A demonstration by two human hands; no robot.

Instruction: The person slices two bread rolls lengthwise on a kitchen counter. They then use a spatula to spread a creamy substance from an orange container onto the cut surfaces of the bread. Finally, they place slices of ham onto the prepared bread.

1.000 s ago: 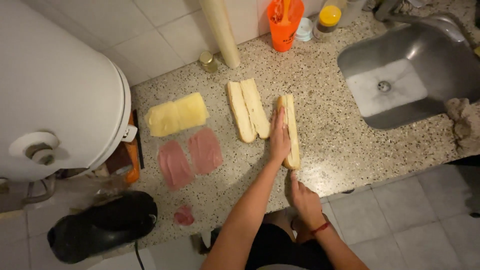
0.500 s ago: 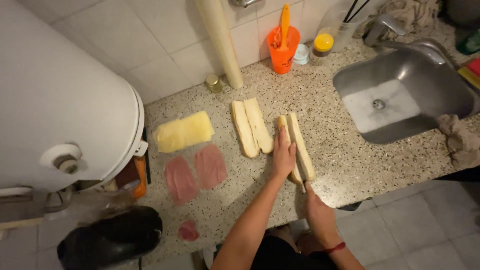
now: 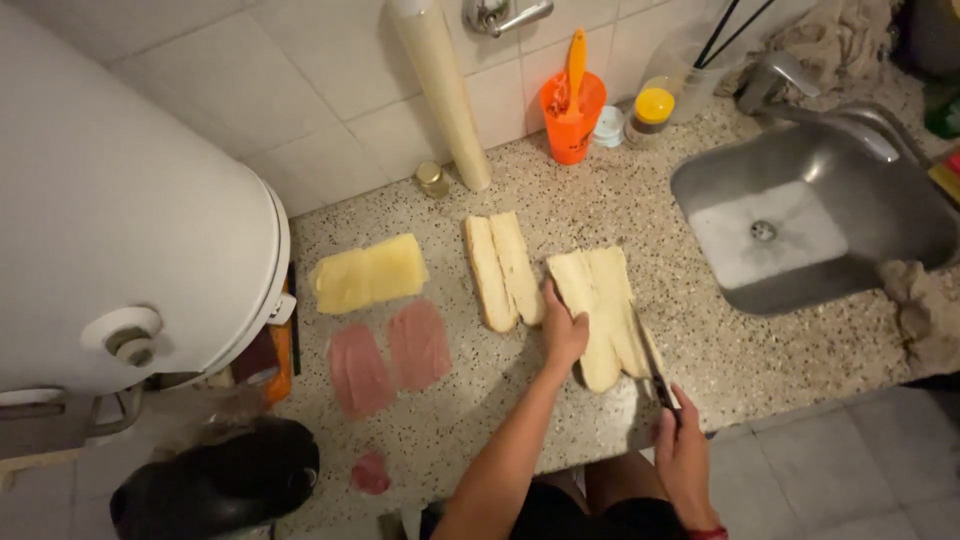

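Note:
A split bread roll [image 3: 603,312] lies opened flat on the speckled counter [image 3: 700,355]. My left hand [image 3: 563,333] presses on its left half. My right hand [image 3: 684,452] grips a knife [image 3: 652,362] whose blade lies along the roll's right edge. A second opened roll [image 3: 503,268] rests just to the left. Further left lie yellow cheese slices [image 3: 368,273] and two pink ham slices [image 3: 390,355].
A steel sink [image 3: 810,225] is set in the counter at right, with a rag [image 3: 925,310] beside it. An orange cup [image 3: 570,110], small jars and a roll of wrap [image 3: 445,90] stand along the tiled wall. A large white tank [image 3: 120,230] fills the left.
The roll that stood on edge under my left hand now lies opened into two flat halves. My right hand with the knife has come up beside it. The camera tilted toward the wall.

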